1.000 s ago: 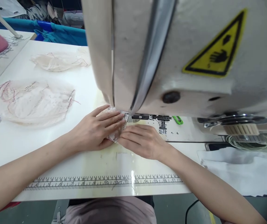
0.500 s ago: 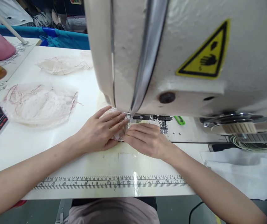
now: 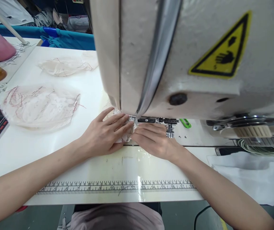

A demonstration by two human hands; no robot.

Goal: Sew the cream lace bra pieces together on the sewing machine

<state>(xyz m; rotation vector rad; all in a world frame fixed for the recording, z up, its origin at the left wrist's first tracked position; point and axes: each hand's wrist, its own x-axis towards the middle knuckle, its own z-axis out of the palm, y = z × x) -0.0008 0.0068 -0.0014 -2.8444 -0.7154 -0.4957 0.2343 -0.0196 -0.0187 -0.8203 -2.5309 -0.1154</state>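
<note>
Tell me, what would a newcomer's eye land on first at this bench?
The huge cream sewing machine head fills the upper right, with a yellow warning triangle on its side. Just beneath it, the left hand and right hand lie flat, fingertips together, pressing a small lace piece onto the white table. A pale lace pile sits off to the left.

- White glossy table top (image 3: pixel 55 143) lying under the fingers (image 3: pixel 117 123) and spreading far to their left.
- Printed ruler strip (image 3: pixel 91 187) along the near edge, in front of the fingers, crossed by a bright glare.
- Second white table (image 3: pixel 19 62) far left of the fingers.
- Blue bin (image 3: pixel 67 36) beyond them, up-left.
- Grey floor (image 3: pixel 180 217) below the near edge.
</note>
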